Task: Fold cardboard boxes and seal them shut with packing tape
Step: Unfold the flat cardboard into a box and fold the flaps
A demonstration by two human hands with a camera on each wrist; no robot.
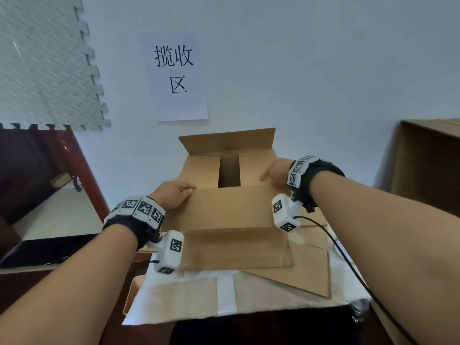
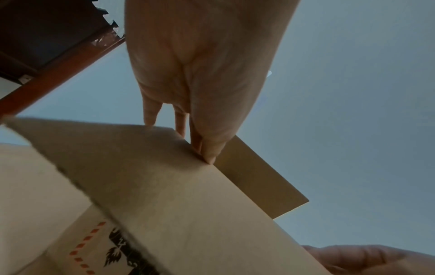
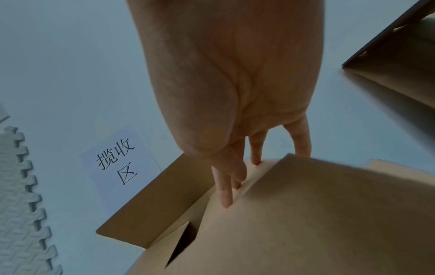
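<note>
A brown cardboard box (image 1: 231, 247) stands on the white-covered table (image 1: 226, 295). Its far flap (image 1: 227, 140) stands upright and its two side flaps (image 1: 202, 170) lie folded inward, with a dark gap between them. The near flap (image 1: 224, 207) tilts up toward the opening. My left hand (image 1: 174, 194) holds that flap's top left corner, thumb (image 2: 209, 156) on its face and fingers behind the edge. My right hand (image 1: 273, 173) holds the top right corner the same way, thumb (image 3: 224, 197) on the flap and fingers over the right side flap.
Flat cardboard sheets (image 1: 306, 272) lie on the table in front of the box. A big open carton (image 1: 428, 165) stands at the right. A paper sign (image 1: 175, 75) hangs on the wall behind, with a foam mat (image 1: 44, 66) and dark wooden furniture (image 1: 32, 170) at the left.
</note>
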